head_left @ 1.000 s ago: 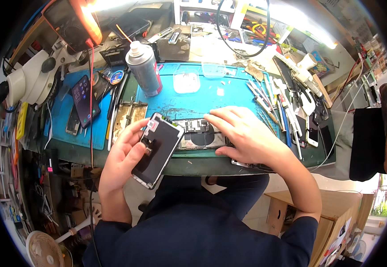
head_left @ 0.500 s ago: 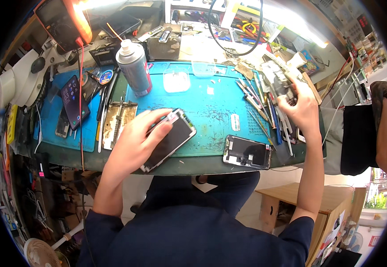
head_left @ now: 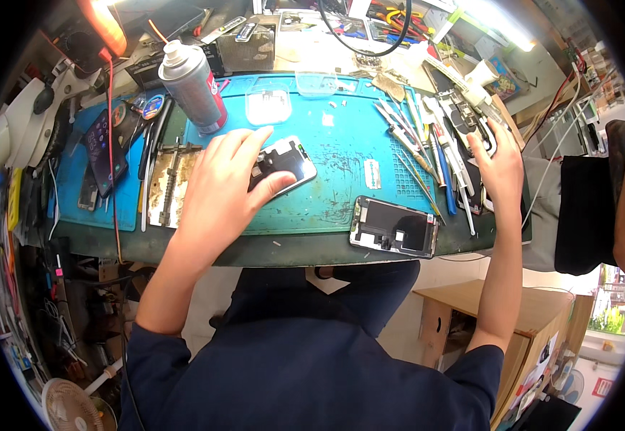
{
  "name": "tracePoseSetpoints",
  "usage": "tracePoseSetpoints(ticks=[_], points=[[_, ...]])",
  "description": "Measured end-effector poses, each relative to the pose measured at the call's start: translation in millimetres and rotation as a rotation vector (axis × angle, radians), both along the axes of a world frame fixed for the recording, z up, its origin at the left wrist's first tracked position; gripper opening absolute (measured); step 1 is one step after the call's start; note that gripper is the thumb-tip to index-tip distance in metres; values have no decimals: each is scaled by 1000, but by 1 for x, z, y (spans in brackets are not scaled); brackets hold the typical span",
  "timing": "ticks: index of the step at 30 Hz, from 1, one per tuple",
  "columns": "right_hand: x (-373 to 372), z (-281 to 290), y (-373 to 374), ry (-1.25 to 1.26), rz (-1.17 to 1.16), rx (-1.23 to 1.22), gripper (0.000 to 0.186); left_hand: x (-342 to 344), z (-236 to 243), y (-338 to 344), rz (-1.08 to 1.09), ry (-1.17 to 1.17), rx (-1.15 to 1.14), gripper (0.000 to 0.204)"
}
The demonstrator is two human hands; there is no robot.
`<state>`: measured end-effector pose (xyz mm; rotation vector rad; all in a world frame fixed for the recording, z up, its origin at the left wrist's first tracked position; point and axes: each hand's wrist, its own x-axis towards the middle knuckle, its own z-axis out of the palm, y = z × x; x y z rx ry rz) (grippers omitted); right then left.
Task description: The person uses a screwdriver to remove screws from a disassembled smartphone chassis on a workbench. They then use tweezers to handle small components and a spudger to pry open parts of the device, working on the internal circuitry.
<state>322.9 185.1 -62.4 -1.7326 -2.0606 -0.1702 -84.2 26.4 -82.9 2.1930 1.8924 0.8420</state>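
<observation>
My left hand (head_left: pixel 230 187) is closed on a phone screen assembly (head_left: pixel 286 159) over the blue mat (head_left: pixel 327 201), fingers over its far side, thumb at the near side. My right hand (head_left: pixel 495 165) is at the right among tools, thumb and fingers apart at the lower end of an opened phone housing (head_left: pixel 462 111). A second phone screen assembly (head_left: pixel 391 230) lies at the mat's front edge, below a small silver part (head_left: pixel 372 174). Tweezers and picks (head_left: pixel 407 144) lie left of my right hand.
A spray can (head_left: pixel 194 97) stands behind my left hand, beside clear plastic boxes (head_left: pixel 268 104). A metal jig (head_left: pixel 172 179) and a dark phone (head_left: pixel 100 151) lie left. A cable loop (head_left: pixel 365 50) hangs above. Another person's arm (head_left: pixel 624 237) is at the far right.
My right hand carried the opened housing from the middle to the tools at right. My left hand turned its screen and moved it back onto the mat. The second screen came into view.
</observation>
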Motion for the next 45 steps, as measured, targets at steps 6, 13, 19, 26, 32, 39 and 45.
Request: tracePoseSetpoints(ticks=[6, 13, 19, 26, 32, 39, 45], points=[[-55, 27, -125, -39, 594, -280, 78, 23, -7, -23, -131, -112, 218, 57], [-68, 25, -135, -136, 613, -378, 83, 54, -24, -43, -306, -322, 121, 57], [-92, 14, -153, 156, 520, -241, 84, 79, -20, -54, -426, -1121, -423, 78], [-128, 7, -155, 428, 511, -436, 58, 64, -22, -50, -379, -1497, -634, 76], [-118, -11, -88, 73, 457, -258, 30, 21, 15, -21, -343, -768, -706, 60], [-111, -21, -66, 5, 469, -193, 18, 42, 7, -8, -302, -216, -288, 59], [-69, 4, -48, 158, 114, 59, 13, 53, 7, -19, -407, -28, -73, 92]])
